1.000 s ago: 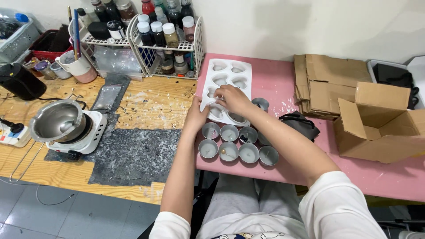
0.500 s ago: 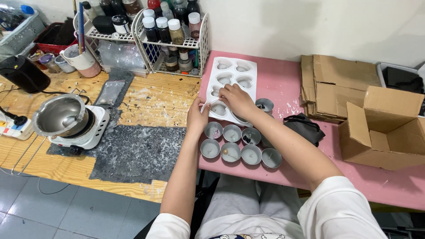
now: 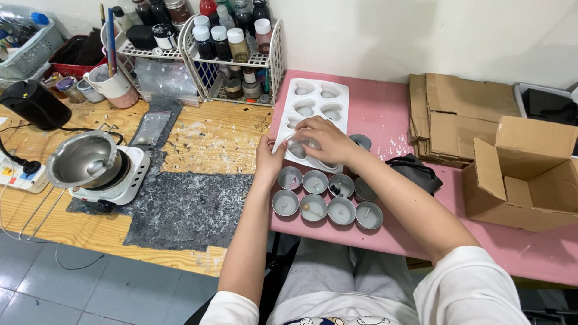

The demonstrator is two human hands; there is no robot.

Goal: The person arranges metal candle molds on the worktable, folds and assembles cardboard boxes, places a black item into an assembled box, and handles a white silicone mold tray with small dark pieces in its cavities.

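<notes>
Both my hands on the white heart mould (image 3: 318,111), which lies flat on the pink table (image 3: 391,120), near edge just above the round tins (image 3: 328,195). Left hand (image 3: 269,159) pinches the near-left corner, prob. to keep the mould from sliding. Right hand (image 3: 322,139) curled over a near cavity, fingers bent round sth. small and pale; can't tell what. Tins sit in two tight rows, close to the mould for short reach. Hot plate w/ steel pot (image 3: 84,159) well apart on the wooden bench (image 3: 211,135), away from the mould.
</notes>
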